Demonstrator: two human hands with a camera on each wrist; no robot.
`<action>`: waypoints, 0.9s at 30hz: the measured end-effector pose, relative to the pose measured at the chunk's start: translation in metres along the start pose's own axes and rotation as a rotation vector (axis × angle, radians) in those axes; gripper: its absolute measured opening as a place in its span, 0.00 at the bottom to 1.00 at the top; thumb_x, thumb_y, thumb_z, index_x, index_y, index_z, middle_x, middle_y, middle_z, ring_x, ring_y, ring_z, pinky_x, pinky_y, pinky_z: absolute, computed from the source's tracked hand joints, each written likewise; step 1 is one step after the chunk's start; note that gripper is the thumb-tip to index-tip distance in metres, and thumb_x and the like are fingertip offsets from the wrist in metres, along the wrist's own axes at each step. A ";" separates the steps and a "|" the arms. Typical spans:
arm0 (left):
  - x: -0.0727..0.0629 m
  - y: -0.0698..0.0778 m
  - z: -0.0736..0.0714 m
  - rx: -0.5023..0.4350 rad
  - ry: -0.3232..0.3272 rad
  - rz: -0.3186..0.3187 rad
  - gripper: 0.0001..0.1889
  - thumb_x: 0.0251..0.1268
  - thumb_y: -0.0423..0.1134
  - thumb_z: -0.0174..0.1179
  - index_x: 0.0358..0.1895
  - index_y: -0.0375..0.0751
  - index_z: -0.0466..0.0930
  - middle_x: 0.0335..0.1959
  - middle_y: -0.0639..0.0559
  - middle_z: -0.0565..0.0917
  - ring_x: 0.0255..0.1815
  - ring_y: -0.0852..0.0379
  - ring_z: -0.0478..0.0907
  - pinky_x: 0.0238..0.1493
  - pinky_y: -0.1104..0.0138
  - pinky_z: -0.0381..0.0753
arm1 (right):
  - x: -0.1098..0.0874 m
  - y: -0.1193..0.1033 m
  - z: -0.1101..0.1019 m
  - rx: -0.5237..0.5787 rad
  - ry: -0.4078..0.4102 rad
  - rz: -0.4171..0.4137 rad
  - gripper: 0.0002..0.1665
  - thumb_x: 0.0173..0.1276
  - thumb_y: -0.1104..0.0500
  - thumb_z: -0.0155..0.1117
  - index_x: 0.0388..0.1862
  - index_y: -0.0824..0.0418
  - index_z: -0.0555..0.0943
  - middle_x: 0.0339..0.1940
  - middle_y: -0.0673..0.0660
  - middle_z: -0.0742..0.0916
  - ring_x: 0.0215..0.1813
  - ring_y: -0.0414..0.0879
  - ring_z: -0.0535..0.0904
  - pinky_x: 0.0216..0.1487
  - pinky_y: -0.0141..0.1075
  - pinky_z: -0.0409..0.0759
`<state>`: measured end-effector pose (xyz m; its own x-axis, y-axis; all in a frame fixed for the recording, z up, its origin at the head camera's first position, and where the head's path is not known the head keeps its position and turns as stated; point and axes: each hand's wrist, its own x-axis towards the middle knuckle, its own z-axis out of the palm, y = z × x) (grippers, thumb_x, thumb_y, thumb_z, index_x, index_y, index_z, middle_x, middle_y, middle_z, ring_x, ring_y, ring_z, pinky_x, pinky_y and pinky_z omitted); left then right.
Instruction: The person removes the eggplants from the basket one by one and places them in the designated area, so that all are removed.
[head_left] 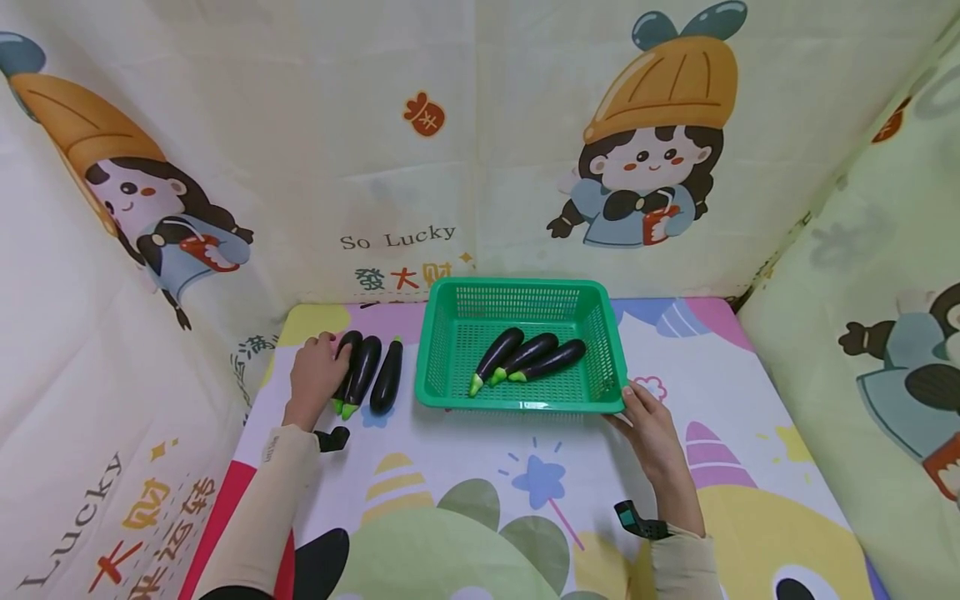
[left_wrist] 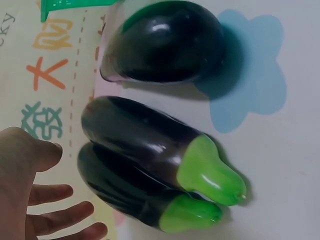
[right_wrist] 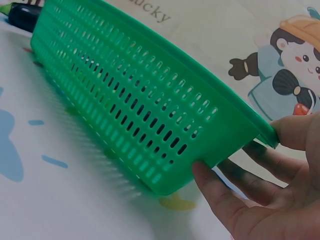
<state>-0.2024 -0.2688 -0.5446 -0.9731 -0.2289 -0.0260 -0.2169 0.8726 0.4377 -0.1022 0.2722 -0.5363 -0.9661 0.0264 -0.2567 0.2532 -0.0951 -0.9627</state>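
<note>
Cream cartoon-printed cloth walls [head_left: 315,125] rise around a brightly patterned counter [head_left: 465,454]. Toward its back is a green basket [head_left: 517,407] — the right hand [head_left: 651,433] grips its near right corner; the left hand [head_left: 317,375], fingers parted, is beside three eggplants [head_left: 363,371] — three more eggplants [head_left: 528,352] lie inside.

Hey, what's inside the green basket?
Three dark eggplants lie in the green basket, green ends leftward in the head view. Whatever is directly beneath them is covered and can't be seen.
</note>
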 end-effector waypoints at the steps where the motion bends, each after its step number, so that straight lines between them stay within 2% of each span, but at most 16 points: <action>1: 0.001 0.002 0.000 0.006 0.012 0.011 0.29 0.81 0.51 0.50 0.67 0.27 0.70 0.58 0.26 0.76 0.54 0.31 0.74 0.53 0.41 0.80 | 0.000 0.000 0.000 0.000 0.000 0.000 0.39 0.84 0.44 0.51 0.83 0.65 0.60 0.69 0.50 0.76 0.63 0.33 0.81 0.59 0.29 0.83; 5: 0.000 0.013 -0.004 0.020 0.055 0.052 0.27 0.80 0.50 0.51 0.65 0.29 0.72 0.58 0.26 0.76 0.53 0.30 0.75 0.52 0.41 0.80 | 0.000 0.000 -0.001 0.002 0.003 -0.001 0.39 0.84 0.44 0.51 0.82 0.65 0.61 0.67 0.47 0.78 0.62 0.32 0.81 0.59 0.29 0.83; 9: -0.003 0.025 -0.007 0.025 0.066 0.068 0.26 0.80 0.50 0.52 0.66 0.31 0.72 0.62 0.26 0.76 0.56 0.29 0.74 0.56 0.39 0.80 | 0.000 0.000 -0.001 0.008 0.004 0.000 0.39 0.84 0.44 0.51 0.82 0.66 0.61 0.65 0.45 0.79 0.61 0.32 0.82 0.58 0.29 0.84; 20: -0.018 0.054 -0.020 0.017 0.118 0.156 0.26 0.79 0.51 0.52 0.66 0.33 0.74 0.62 0.29 0.78 0.58 0.29 0.76 0.57 0.38 0.78 | 0.001 0.001 -0.001 0.013 0.010 0.007 0.39 0.84 0.45 0.51 0.82 0.66 0.60 0.66 0.47 0.78 0.61 0.31 0.82 0.58 0.29 0.84; 27: -0.027 0.073 -0.020 0.025 0.159 0.221 0.25 0.78 0.50 0.55 0.66 0.34 0.76 0.61 0.30 0.80 0.57 0.29 0.78 0.57 0.39 0.78 | 0.001 0.001 0.000 0.018 0.011 0.009 0.39 0.84 0.45 0.51 0.82 0.65 0.60 0.68 0.49 0.77 0.61 0.32 0.82 0.57 0.29 0.84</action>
<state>-0.1909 -0.2072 -0.4940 -0.9730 -0.0949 0.2103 -0.0044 0.9190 0.3943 -0.1032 0.2723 -0.5378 -0.9631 0.0365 -0.2665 0.2610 -0.1130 -0.9587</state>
